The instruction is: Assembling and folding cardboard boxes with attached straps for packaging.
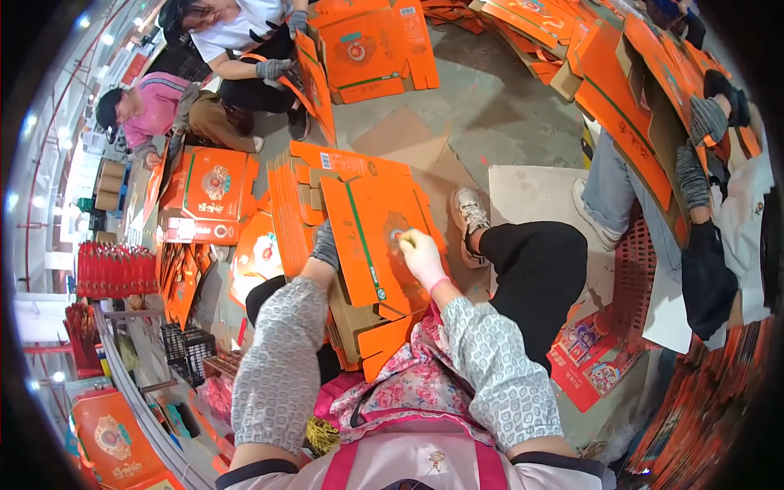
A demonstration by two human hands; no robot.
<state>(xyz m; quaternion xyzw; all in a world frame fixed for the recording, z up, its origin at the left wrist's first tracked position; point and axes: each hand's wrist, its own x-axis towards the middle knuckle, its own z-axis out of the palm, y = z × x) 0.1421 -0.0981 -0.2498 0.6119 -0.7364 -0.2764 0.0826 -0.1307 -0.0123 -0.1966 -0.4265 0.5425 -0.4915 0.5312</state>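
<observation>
A flat orange carton [371, 245] with a green stripe and a round emblem lies tilted across my lap. It rests against a stack of similar flat cartons [286, 208]. My left hand [325, 245], in a dark grey glove, grips the carton's left edge, its fingers partly hidden behind the board. My right hand [423, 260], in a pale glove, is over the emblem with its fingers curled together. Whatever it pinches, if anything, is too small to make out. Brown cardboard flaps [347, 318] show under the carton's near edge.
Two people [245, 41] at the far left handle orange cartons. Another person [625, 192] at the right holds several cartons beside a red plastic crate [634, 269]. Cardboard sheets [531, 212] lie on the floor. More carton stacks [702, 408] stand at the near right.
</observation>
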